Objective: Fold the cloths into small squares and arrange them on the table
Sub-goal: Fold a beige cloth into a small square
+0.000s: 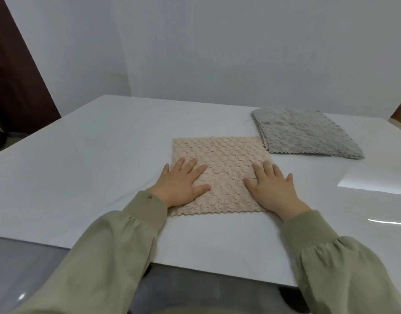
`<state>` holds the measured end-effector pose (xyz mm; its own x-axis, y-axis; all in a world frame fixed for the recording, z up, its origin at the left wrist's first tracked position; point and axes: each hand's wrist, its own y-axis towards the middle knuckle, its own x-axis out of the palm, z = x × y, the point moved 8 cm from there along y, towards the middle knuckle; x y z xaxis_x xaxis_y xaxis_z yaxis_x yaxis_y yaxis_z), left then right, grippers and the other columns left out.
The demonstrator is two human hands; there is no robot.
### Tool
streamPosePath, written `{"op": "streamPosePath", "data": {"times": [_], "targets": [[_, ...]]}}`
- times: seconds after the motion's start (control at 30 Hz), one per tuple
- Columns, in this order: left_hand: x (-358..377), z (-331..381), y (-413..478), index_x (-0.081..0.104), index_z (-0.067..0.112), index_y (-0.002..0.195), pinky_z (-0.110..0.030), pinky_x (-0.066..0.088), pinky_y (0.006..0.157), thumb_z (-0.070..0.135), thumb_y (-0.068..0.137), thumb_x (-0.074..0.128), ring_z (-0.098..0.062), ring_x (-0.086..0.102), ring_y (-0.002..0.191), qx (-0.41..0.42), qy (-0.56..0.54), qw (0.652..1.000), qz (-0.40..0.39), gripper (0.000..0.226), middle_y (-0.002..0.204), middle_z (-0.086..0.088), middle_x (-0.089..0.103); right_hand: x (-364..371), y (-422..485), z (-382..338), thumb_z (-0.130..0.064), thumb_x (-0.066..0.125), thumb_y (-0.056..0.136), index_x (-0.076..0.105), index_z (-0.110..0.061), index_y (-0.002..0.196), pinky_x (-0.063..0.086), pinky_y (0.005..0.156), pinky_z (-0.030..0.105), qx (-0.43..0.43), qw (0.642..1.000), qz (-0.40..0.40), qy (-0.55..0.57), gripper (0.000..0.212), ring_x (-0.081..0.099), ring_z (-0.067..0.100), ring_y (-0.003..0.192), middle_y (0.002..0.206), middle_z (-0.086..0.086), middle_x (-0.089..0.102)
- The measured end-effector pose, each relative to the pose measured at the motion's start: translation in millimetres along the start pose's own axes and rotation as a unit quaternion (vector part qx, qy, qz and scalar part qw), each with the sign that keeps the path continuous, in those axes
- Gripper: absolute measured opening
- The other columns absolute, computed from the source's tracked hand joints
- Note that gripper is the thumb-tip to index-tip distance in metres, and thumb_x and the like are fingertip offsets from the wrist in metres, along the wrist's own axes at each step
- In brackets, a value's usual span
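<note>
Beneath both hands, on the white counter (81,166): beige textured cloth (222,157), spread flat, roughly square, so no marked long axis. Far edge well beyond the fingertips, scalloped near edge just short of the wrists, side edges running straight away from the body.

Flat on the cloth's left margin: left hand (180,184), palm down, fingers straight and spread, little finger off the edge onto bare counter, gripping nothing. Mirrored on the right margin: right hand (272,189), palm down, fingers straight, little finger likewise past the edge, gripping nothing. Bare strip of cloth between the two thumbs. Olive sleeves (117,245) reaching in over the near edge of the counter.

Beyond and to the right of the right hand: grey cloth (306,132), already folded, stacked layers showing along its left side. Near-left corner touching or just beside the beige cloth's far-right corner; cannot tell which.

Judged as smoothing or pressing down; layer count of the beige cloth not readable from above. Centred between the hands, equally near for either. For a further fold, likely pinch the near corners and carry them to the far edge, or bring one side across to the other. Nearer for setting it beside the grey one: right hand.
</note>
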<state>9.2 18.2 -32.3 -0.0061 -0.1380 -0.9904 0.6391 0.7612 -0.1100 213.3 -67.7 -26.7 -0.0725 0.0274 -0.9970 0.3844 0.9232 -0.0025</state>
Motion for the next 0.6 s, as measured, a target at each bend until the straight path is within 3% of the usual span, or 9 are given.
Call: {"op": "streamPosePath", "data": {"times": [0.13, 0.23, 0.3, 0.33, 0.4, 0.5, 0.57, 0.6], "targets": [[-2, -3, -5, 0.003, 0.041, 0.149, -0.052, -0.001, 0.116, 0.068, 0.091, 0.019, -0.016, -0.007, 0.146, 0.002, -0.007, 1.000, 0.014, 0.066, 0.159, 0.011, -0.004, -2, 1, -2, -0.058, 0.019, 0.092, 0.012, -0.026, 0.150, 0.007, 0.114, 0.056, -0.003, 1.000, 0.005, 0.009, 0.067, 0.006, 0.026, 0.145, 0.159, 0.006, 0.005], [-15, -9, -6, 0.038, 0.032, 0.142, -0.049, 0.016, 0.116, 0.052, 0.097, 0.033, -0.017, 0.022, 0.142, 0.005, -0.112, 0.989, 0.098, 0.050, 0.153, 0.007, 0.030, 0, 3, -2, -0.059, 0.020, 0.092, 0.011, -0.027, 0.150, 0.006, 0.114, 0.056, -0.004, 1.000, -0.007, 0.013, 0.067, 0.005, 0.026, 0.145, 0.159, 0.005, 0.005], [-31, -22, -7, 0.065, 0.019, 0.115, -0.039, 0.038, 0.103, 0.035, 0.098, 0.042, -0.020, 0.051, 0.117, -0.012, -0.238, 0.954, 0.183, 0.033, 0.123, 0.000, 0.062, -1, 4, -3, -0.059, 0.021, 0.091, 0.014, -0.028, 0.150, 0.010, 0.113, 0.056, -0.008, 1.000, -0.007, 0.018, 0.067, 0.009, 0.027, 0.144, 0.158, 0.005, 0.010], [-35, -31, -6, 0.069, 0.013, 0.102, -0.034, 0.044, 0.094, 0.028, 0.097, 0.045, -0.020, 0.057, 0.105, -0.036, -0.279, 0.936, 0.212, 0.028, 0.109, -0.002, 0.067, -3, 5, -3, -0.060, 0.023, 0.090, 0.019, -0.029, 0.148, 0.013, 0.112, 0.056, -0.014, 1.000, -0.002, 0.009, 0.066, 0.015, 0.028, 0.142, 0.157, 0.005, 0.016], [-40, -48, 0, 0.070, 0.011, 0.089, -0.028, 0.043, 0.081, 0.020, 0.095, 0.047, -0.023, 0.059, 0.100, -0.084, -0.298, 0.916, 0.255, 0.025, 0.099, -0.005, 0.068, -11, 10, -3, -0.061, 0.026, 0.089, 0.032, -0.031, 0.141, 0.022, 0.108, 0.054, -0.031, 0.999, 0.007, -0.025, 0.060, 0.031, 0.030, 0.132, 0.146, 0.006, 0.035], [-47, -67, 15, 0.069, 0.011, 0.109, -0.030, 0.041, 0.090, 0.017, 0.093, 0.045, -0.023, 0.054, 0.111, -0.135, -0.280, 0.908, 0.281, 0.029, 0.115, -0.008, 0.064, -33, 27, -2, -0.054, 0.026, 0.093, 0.059, -0.023, 0.113, 0.037, 0.094, 0.045, -0.036, 0.999, 0.032, -0.023, 0.050, 0.049, 0.029, 0.109, 0.114, 0.006, 0.058], [-48, -75, 29, 0.066, 0.013, 0.115, -0.032, 0.040, 0.093, 0.018, 0.094, 0.044, -0.023, 0.050, 0.116, -0.154, -0.263, 0.910, 0.281, 0.031, 0.119, -0.009, 0.062, -52, 45, 0, -0.043, 0.029, 0.096, 0.064, -0.012, 0.090, 0.044, 0.079, 0.038, -0.035, 0.995, 0.090, 0.014, 0.047, 0.054, 0.030, 0.097, 0.090, 0.008, 0.064], [-49, -77, 36, 0.065, 0.013, 0.115, -0.034, 0.040, 0.093, 0.018, 0.095, 0.043, -0.024, 0.050, 0.116, -0.154, -0.254, 0.912, 0.283, 0.030, 0.117, -0.008, 0.063, -59, 55, 0, -0.038, 0.032, 0.097, 0.065, -0.010, 0.091, 0.044, 0.078, 0.038, -0.037, 0.992, 0.122, 0.016, 0.044, 0.054, 0.031, 0.098, 0.089, 0.009, 0.064]]}}
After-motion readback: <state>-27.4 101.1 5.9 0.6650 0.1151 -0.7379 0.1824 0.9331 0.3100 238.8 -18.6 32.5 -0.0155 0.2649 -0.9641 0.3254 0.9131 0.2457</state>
